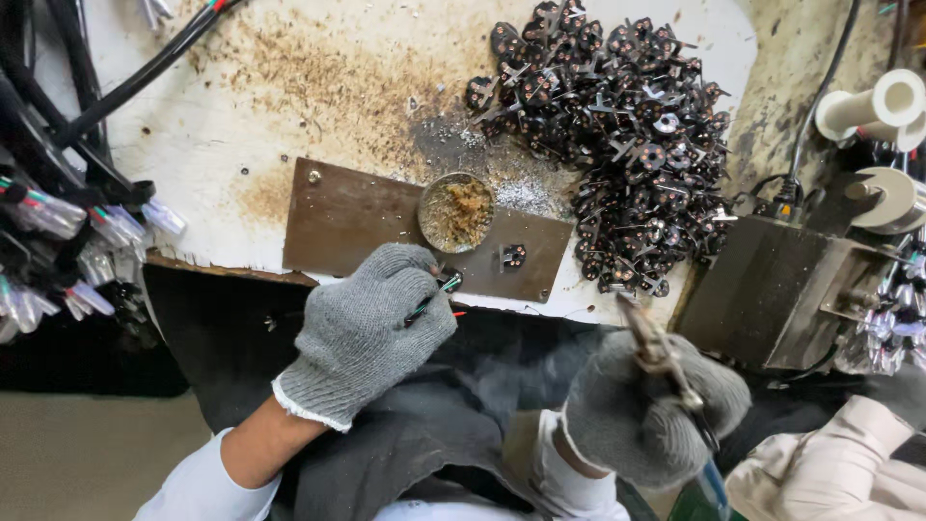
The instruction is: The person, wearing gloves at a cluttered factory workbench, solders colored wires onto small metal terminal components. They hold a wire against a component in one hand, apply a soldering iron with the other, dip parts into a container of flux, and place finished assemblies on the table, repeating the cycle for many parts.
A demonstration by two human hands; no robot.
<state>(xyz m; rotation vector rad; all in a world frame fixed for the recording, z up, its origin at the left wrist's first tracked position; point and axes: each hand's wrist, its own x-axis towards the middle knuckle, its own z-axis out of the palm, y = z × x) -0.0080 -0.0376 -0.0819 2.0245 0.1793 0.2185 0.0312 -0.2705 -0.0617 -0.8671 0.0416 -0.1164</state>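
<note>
Wires (431, 301), thin red and green strands, sit pinched in the left hand (362, 328) at the desk (241, 145) edge, their long axis slanting up-right toward a small part (512, 256) on the brown plate (338, 227). The right hand (648, 410), also in grey knit, has its fingers wrapped around a soldering iron (656, 352) whose tip points up-left toward the wires, just right of them.

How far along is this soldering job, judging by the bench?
Done: hard to count; solder splatter around the flux tin suggests many joints made. In hand: the left hand holds thin wires at the brown plate, the right hand a soldering iron; one part waits there. Left: a big pile of parts.
</note>
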